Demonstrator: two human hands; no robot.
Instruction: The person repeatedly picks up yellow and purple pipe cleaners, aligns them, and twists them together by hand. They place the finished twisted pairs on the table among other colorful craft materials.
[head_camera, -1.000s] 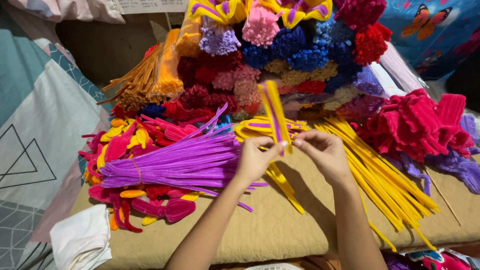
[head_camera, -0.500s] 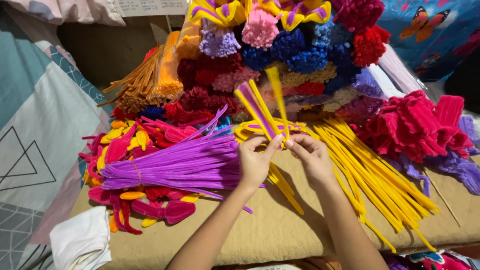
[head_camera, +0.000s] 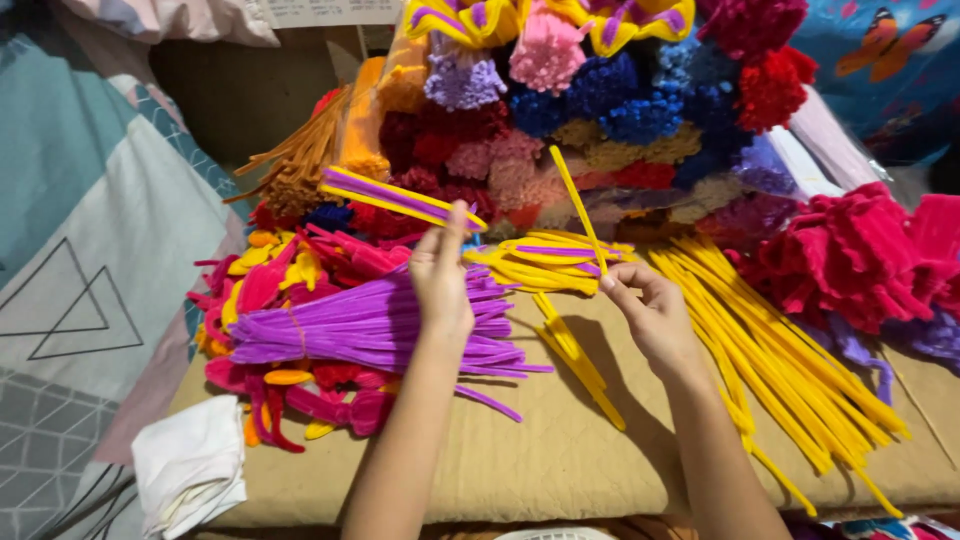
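Observation:
My left hand (head_camera: 441, 277) is raised over the bundle of purple pipe cleaners (head_camera: 360, 325) and pinches a folded yellow-and-purple pipe cleaner piece (head_camera: 395, 197) that points up and to the left. My right hand (head_camera: 652, 313) holds a single yellow pipe cleaner (head_camera: 577, 205) upright by its lower end. Between the hands lies a small heap of bent yellow-and-purple pieces (head_camera: 550, 262). A short folded yellow piece (head_camera: 577, 355) rests on the brown cloth (head_camera: 520, 460) below them.
A long pile of yellow pipe cleaners (head_camera: 790, 345) lies to the right, with fuzzy pink flowers (head_camera: 850, 255) beyond. Pompom flowers in several colours (head_camera: 600, 100) are stacked at the back. Pink and yellow petal shapes (head_camera: 270, 285) sit at left, a white cloth (head_camera: 190, 465) at the front corner.
My hands have parted: the left carried the yellow-and-purple piece off to the left and tilted it flat. The right hand has kept the single yellow pipe cleaner upright.

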